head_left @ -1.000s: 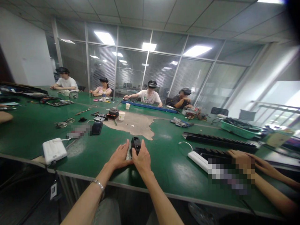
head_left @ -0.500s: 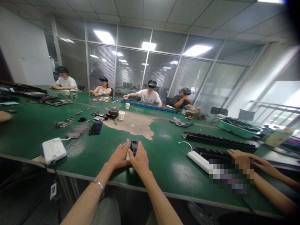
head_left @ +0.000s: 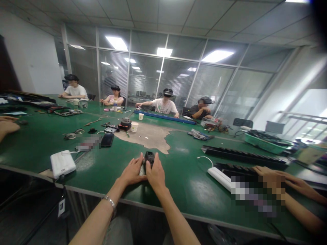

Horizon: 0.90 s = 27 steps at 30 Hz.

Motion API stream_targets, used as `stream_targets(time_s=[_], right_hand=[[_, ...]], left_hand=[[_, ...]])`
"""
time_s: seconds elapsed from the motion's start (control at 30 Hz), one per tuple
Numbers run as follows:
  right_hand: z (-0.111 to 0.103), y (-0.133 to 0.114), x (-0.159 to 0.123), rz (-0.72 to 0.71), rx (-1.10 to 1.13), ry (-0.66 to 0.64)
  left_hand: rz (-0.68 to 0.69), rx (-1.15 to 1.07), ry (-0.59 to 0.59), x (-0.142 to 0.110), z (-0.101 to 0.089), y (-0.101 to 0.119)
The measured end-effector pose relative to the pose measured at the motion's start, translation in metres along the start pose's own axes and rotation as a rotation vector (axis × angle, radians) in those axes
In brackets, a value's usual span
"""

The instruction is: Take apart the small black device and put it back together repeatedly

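Observation:
At the near edge of the green table, both my hands rest on either side of a small black box-shaped device. My right hand is closed along its right side and covers much of it. To its left lies my left hand, fingers stretched forward and thumb reaching toward my right hand. A pale patch shows between the left fingers and thumb; I cannot tell whether it is part of the device. The device's lower part is hidden.
Left of me are a white power box, a black phone and glasses. Paper cups stand farther back. On the right, a co-worker's hands touch a black slotted rail near a white strip. Several people sit opposite.
The black device looks turned, with more of its dark side showing. My hands stay around it. The whole view has shifted slightly as my head moved.

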State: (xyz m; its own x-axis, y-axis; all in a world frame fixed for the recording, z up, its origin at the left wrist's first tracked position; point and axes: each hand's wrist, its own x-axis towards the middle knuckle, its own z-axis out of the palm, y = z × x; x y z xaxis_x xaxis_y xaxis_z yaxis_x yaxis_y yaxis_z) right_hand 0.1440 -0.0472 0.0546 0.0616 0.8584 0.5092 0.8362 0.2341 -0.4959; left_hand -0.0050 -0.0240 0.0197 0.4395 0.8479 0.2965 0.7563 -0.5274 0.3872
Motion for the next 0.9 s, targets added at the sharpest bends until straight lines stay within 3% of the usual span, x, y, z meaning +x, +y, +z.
stream_targets(time_s=[0.23, 0.43, 0.77, 0.9], right_hand=[[-0.017, 0.044, 0.012, 0.078, 0.052, 0.148], [-0.005, 0.082, -0.003, 0.096, 0.003, 0.134], [0.006, 0.087, -0.015, -0.021, -0.073, 0.228], [0.003, 0.087, -0.014, -0.021, -0.03, 0.185]], left_hand=[[-0.025, -0.005, 0.003, 0.001, -0.003, 0.002], [-0.025, 0.005, -0.008, 0.001, -0.003, 0.0], [-0.033, 0.004, -0.024, 0.001, 0.0, -0.002], [-0.034, -0.005, -0.027, 0.001, -0.002, -0.001]])
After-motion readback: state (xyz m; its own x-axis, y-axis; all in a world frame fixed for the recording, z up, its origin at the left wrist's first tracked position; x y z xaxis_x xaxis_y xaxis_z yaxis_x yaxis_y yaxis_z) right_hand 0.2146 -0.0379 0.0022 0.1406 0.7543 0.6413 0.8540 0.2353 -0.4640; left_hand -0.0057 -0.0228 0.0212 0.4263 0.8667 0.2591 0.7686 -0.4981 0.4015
